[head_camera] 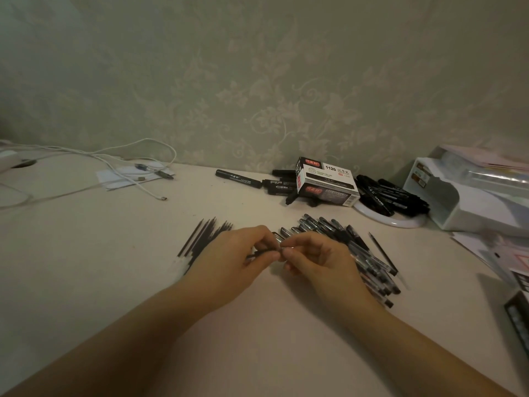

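Head view | left hand (237, 260) and right hand (317, 260) meet low over the table (266, 339), fingers curled, both pinching one thin black refill (264, 253) between fingertips | step: seemingly fitting refill to pen; next needs a straight, steady push | beyond: refill pile (200, 242) left, gel pens (360, 253) right

Head view, down onto table (114, 253)
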`<act>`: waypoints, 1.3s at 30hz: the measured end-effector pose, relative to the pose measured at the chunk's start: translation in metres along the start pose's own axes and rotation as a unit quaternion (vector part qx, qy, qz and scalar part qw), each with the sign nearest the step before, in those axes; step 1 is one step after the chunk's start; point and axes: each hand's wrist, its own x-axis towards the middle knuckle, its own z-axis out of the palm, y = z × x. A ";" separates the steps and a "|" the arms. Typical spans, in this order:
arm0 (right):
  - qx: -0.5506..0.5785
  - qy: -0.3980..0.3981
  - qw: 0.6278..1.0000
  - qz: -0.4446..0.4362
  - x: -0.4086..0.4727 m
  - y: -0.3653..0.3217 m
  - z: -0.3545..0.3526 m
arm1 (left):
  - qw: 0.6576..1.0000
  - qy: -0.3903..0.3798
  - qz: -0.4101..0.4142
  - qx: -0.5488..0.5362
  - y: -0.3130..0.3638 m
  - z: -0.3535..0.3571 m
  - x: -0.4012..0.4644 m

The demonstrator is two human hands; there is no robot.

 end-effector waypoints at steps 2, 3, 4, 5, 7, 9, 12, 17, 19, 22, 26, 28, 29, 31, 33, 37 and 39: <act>-0.031 -0.001 0.999 -0.007 0.000 0.000 0.000 | 1.000 0.001 0.011 0.009 0.002 0.000 0.000; -0.059 -0.002 0.998 -0.013 0.000 0.000 0.000 | 1.000 0.000 0.016 0.010 0.002 0.001 0.000; -0.091 -0.004 0.996 -0.017 0.000 0.001 0.000 | 1.000 -0.001 0.018 0.010 0.003 0.001 0.000; -0.117 -0.006 0.993 -0.019 0.000 0.002 0.001 | 1.000 -0.003 0.018 0.009 0.004 0.002 0.000; -0.141 -0.007 0.990 -0.020 0.001 0.002 0.002 | 1.000 -0.004 0.017 0.007 0.004 0.002 0.000; -0.139 -0.010 0.990 -0.021 0.001 0.001 0.003 | 1.000 0.003 0.021 0.008 0.005 0.002 -0.001; -0.123 -0.025 0.992 -0.013 0.001 0.001 0.002 | 1.000 0.008 0.014 -0.012 0.005 0.001 -0.001; -0.136 -0.029 0.990 -0.037 0.002 0.004 0.002 | 1.000 -0.002 0.015 -0.009 0.004 0.004 -0.002; -0.149 -0.023 0.988 -0.031 0.003 0.005 0.002 | 1.000 -0.008 0.012 -0.012 0.004 0.005 -0.002; -0.155 -0.016 0.987 -0.027 0.002 0.005 0.004 | 1.000 -0.007 0.005 -0.011 0.004 0.005 -0.001; -0.132 -0.027 0.991 -0.023 0.001 0.005 0.002 | 1.000 -0.006 0.003 -0.011 0.005 0.003 0.000; -0.156 -0.032 0.987 -0.026 0.001 0.006 0.001 | 1.000 -0.018 0.002 0.006 0.004 0.002 -0.001; -0.169 -0.031 0.985 -0.026 0.002 0.007 0.002 | 1.000 -0.025 0.000 0.011 0.003 0.002 -0.001; -0.192 -0.024 0.981 -0.028 0.002 0.006 0.003 | 0.999 -0.032 -0.003 0.018 0.002 0.002 -0.002; -0.187 -0.016 0.982 -0.031 0.003 0.005 0.005 | 0.999 -0.030 0.000 0.019 0.003 0.003 -0.002; -0.141 -0.021 0.989 -0.028 0.001 0.001 0.006 | 1.000 -0.017 -0.009 0.009 0.005 0.002 -0.001; -0.145 -0.034 0.988 -0.032 0.000 0.002 0.004 | 1.000 -0.017 -0.012 -0.004 0.006 0.002 0.000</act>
